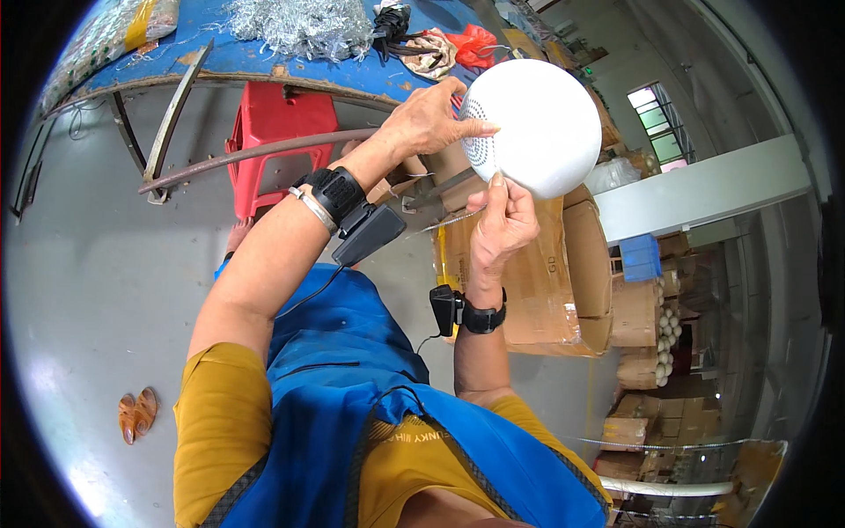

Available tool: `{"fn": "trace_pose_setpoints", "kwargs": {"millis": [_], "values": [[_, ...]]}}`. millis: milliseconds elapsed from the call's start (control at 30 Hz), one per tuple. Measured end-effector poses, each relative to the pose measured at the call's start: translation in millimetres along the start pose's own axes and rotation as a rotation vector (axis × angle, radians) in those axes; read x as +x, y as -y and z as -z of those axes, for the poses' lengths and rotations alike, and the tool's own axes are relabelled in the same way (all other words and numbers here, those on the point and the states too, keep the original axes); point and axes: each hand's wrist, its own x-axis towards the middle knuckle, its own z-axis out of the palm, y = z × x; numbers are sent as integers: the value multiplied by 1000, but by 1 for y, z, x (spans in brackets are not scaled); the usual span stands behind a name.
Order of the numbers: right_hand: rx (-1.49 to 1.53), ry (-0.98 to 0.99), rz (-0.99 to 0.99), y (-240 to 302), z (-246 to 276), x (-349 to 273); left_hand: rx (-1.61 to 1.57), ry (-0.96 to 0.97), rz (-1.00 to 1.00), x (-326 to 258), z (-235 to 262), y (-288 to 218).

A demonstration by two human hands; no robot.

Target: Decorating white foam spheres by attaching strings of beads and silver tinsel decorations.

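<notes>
- Blue-topped table [198,18]: runs across the upper part of the view; top surface worn, brown patches near the edge.
- Brown carton [519,273]: stands below and beyond the hands, in front of the stacked goods at the right.
- Red stool [282,132]: at the table's near edge, well apart from the work.
- Heap of silver tinsel [299,26]: lies on the table; neither hand touches it.
- White ball [546,123]: held up in front of the person near the table's right end, above the carton as seen in this view. Whether anything besides the hands supports it cannot be told.
- Left hand [429,119]: spread over the ball's left side, thumb on the white surface, fingers reaching toward the far side, tips partly hidden.
- Right hand [503,224]: closed narrow, thumb at the ball's lower left edge, remaining fingers curled.
- Patch of small grey dots [475,141]: on the ball's left side, between the two thumbs.
- Thin silver strand [453,218]: trails leftward from beside the right hand. Its attachment to the ball is not visible.
- Finding, by judgement: fine placing or pressing work at the patch's border appears in hand. The next move calls for a steady left hold and a precise right thumb, with the strand kept free of snags.
</notes>
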Motion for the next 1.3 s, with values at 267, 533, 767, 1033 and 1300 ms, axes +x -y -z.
{"fn": "trace_pose_setpoints", "kwargs": {"millis": [267, 533, 767, 1033, 1300], "values": [[-9, -9, 24, 2, 0, -4, -42, 30, -175, 1, 2, 7], [-29, -37, 7, -3, 0, -5, -130, 53, -122, 1, 3, 5], [16, 19, 57, 11, -6, -8, -78, -125, -53, 1, -3, 7], [-2, -59, 58, -3, -9, -3, -24, -13, 28, 0, 2, 0], [-68, -87, 32, -11, -13, -3, -26, 84, -17, -4, 9, -1]]}}
